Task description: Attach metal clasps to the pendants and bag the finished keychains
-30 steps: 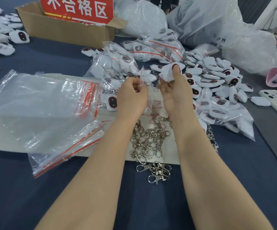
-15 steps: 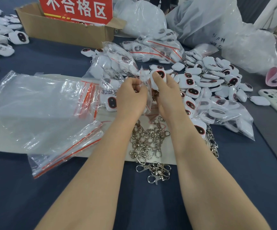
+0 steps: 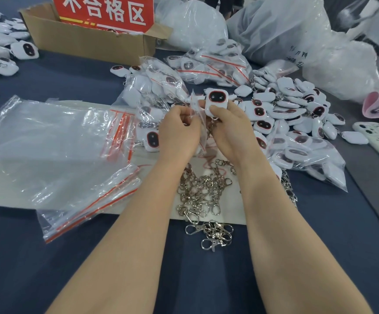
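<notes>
The job is well under way but far from finished. The right hand grips a white pendant between thumb and fingers, face up, above the middle of the table. A clasp seems to hang from its lower end, so this one looks assembled and ready for bagging. The left hand pinches a small clear bag just beside the pendant. I cannot tell whether its mouth is open.

As things lie, several filled bags of pendants sit behind and to the right of the hands. The plastic hides whether every piece inside carries a clasp.

Much is left. A heap of loose pendants lies to the right, and spare clasps sit tangled between the forearms, mostly on a pale sheet. A stack of empty bags with red zip strips waits at the left.

At the back left stands a cardboard box with a red sign in it; its contents are mostly hidden. Large pale sacks lie behind the pile, and what they hold I cannot make out.
</notes>
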`<state>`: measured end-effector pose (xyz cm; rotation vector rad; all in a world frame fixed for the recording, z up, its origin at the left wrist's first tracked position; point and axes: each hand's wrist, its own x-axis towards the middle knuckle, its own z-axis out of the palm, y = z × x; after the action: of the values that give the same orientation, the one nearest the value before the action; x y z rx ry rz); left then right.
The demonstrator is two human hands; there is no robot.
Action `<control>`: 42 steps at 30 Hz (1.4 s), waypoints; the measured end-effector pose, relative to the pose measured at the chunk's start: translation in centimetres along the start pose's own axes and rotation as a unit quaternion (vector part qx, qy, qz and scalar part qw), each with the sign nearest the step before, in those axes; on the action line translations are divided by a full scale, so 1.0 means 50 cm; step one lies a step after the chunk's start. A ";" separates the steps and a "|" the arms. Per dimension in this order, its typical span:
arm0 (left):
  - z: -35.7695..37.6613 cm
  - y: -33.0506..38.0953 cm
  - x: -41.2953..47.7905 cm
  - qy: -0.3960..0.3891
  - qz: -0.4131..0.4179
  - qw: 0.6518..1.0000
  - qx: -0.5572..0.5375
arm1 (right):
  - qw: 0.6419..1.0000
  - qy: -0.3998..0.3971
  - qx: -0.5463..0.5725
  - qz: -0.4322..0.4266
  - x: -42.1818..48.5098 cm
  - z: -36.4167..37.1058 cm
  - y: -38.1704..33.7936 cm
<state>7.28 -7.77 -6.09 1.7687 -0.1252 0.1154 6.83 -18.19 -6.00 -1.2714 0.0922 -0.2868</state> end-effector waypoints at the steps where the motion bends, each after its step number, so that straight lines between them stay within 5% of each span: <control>1: -0.001 0.001 0.000 -0.001 -0.001 1.000 -0.002 | 1.000 -0.012 -0.022 -0.010 -0.002 -0.003 -0.004; 10: 0.003 -0.008 0.005 -0.016 0.012 1.000 0.012 | 0.998 0.029 0.019 -0.054 -0.003 0.028 -0.063; 13: 0.009 -0.006 0.002 -0.022 0.013 0.999 0.024 | 0.990 -0.002 -0.115 -0.084 -0.011 0.072 -0.071; 18: 0.003 0.001 0.005 -0.004 -0.034 0.998 -0.049 | 0.914 0.049 -0.386 -0.116 -0.014 0.078 -0.056; 25: -0.005 0.011 0.011 0.035 -0.113 0.980 -0.161 | 0.859 0.034 -0.509 -0.056 -0.017 0.048 -0.087; 28: -0.004 0.017 0.003 0.071 -0.055 0.987 -0.134 | 0.810 -0.015 -0.586 -0.028 -0.022 0.048 -0.087; 30: -0.001 0.026 -0.006 0.093 0.028 0.991 -0.093 | 0.816 -0.057 -0.574 -0.032 -0.022 0.051 -0.085; 34: -0.001 0.032 -0.014 0.117 0.124 0.984 -0.049 | 0.902 -0.138 -0.408 0.007 -0.030 0.051 -0.080; 36: -0.002 0.030 -0.014 0.125 0.148 0.980 -0.039 | 0.897 -0.156 -0.413 0.012 -0.028 0.049 -0.073; 39: 0.001 0.022 -0.012 0.106 0.143 0.984 -0.024 | 0.853 -0.091 -0.511 -0.059 -0.016 0.048 -0.070; 42: 0.003 0.007 -0.006 0.081 0.094 0.992 -0.027 | 0.870 0.095 -0.476 -0.081 0.000 0.021 -0.072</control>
<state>6.91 -7.97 -5.81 1.6844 -0.1755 0.3890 6.50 -18.18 -2.27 -2.2418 0.3249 -0.5484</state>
